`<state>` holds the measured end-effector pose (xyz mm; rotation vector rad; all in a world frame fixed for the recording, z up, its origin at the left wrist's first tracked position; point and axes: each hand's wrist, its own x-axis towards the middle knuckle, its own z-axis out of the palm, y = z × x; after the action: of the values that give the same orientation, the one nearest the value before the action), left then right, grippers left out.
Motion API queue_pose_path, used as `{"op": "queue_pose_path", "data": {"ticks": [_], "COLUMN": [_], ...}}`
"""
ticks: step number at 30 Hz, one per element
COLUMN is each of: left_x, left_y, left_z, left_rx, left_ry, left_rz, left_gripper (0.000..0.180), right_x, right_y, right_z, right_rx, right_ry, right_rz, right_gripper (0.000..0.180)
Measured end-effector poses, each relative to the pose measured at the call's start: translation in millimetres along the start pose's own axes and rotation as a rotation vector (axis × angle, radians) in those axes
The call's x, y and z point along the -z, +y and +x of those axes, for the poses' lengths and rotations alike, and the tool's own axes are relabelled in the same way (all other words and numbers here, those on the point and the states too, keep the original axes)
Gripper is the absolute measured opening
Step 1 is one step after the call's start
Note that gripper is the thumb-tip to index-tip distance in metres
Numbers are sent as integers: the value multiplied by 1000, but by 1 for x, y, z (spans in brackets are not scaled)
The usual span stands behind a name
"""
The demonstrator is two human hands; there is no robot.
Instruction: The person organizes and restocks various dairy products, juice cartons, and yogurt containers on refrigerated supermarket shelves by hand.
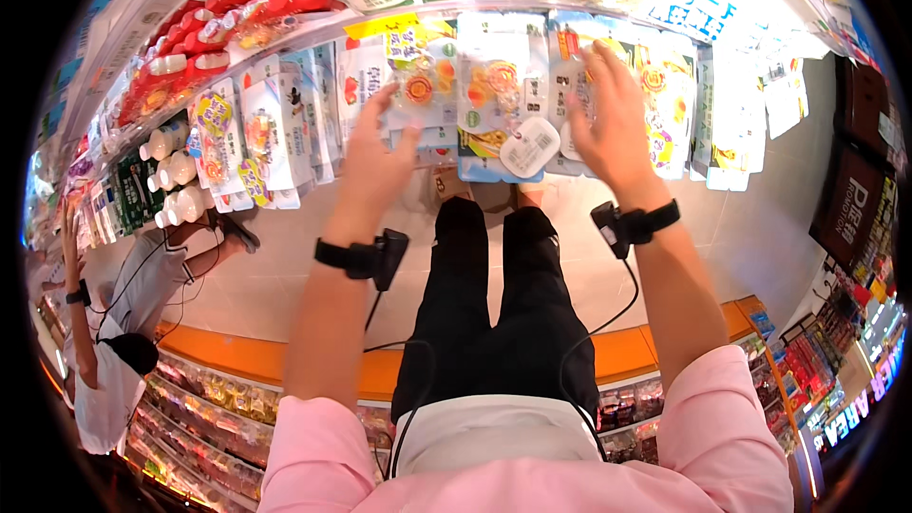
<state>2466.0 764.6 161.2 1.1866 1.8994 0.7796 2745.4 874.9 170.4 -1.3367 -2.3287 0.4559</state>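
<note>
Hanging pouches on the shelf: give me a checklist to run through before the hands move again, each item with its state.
1. Left hand on a clear pouch: ok, fingers touch it.
2. Right hand on the pouch row: ok, palm spread over it.
3. Firm grip on either pouch: cannot tell.
4. White-lidded cup between the hands: ok, neither hand touches it.
5. Wrist straps in place: ok.
6. Person at the left clear of both arms: ok.

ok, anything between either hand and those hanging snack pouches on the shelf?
Nothing visible. The left hand is already on the pouches with the orange round print, and the right hand rests flat against the next row of pouches. The rounded white pack hangs between the hands, blocking neither.
</note>
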Motion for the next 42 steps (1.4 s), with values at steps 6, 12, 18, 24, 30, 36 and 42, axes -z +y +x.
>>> {"op": "queue_pose_path", "data": {"ticks": [6,12,18,24,30,36,42], "left_x": [-124,-150,-151,-162,-142,-112,-46], "left_y": [0,-3,18,4,-3,-25,-97], "left_z": [-26,-31,-41,-42,-50,-57,-65], "left_rx": [183,263,215,94,119,172,341], "left_ry": [-71,141,73,79,79,69,432], "left_rz": [-227,-130,-480,-303,-261,-147,-143], "left_gripper": [67,69,59,61,64,62,54], "right_x": [-4,-25,-4,-9,-12,-19,-29], "right_y": [11,-19,-17,2,-21,-60,-105], "right_z": [-84,-93,-112,-128,-126,-125,-116], "right_rx": [27,-160,-139,-37,-58,-60,-100], "right_ry": [-418,-339,-397,-415,-458,-475,-593], "right_rz": [-143,-4,49,-43,-39,-104,-219], "right_gripper": [69,73,76,77,78,82,83]}}
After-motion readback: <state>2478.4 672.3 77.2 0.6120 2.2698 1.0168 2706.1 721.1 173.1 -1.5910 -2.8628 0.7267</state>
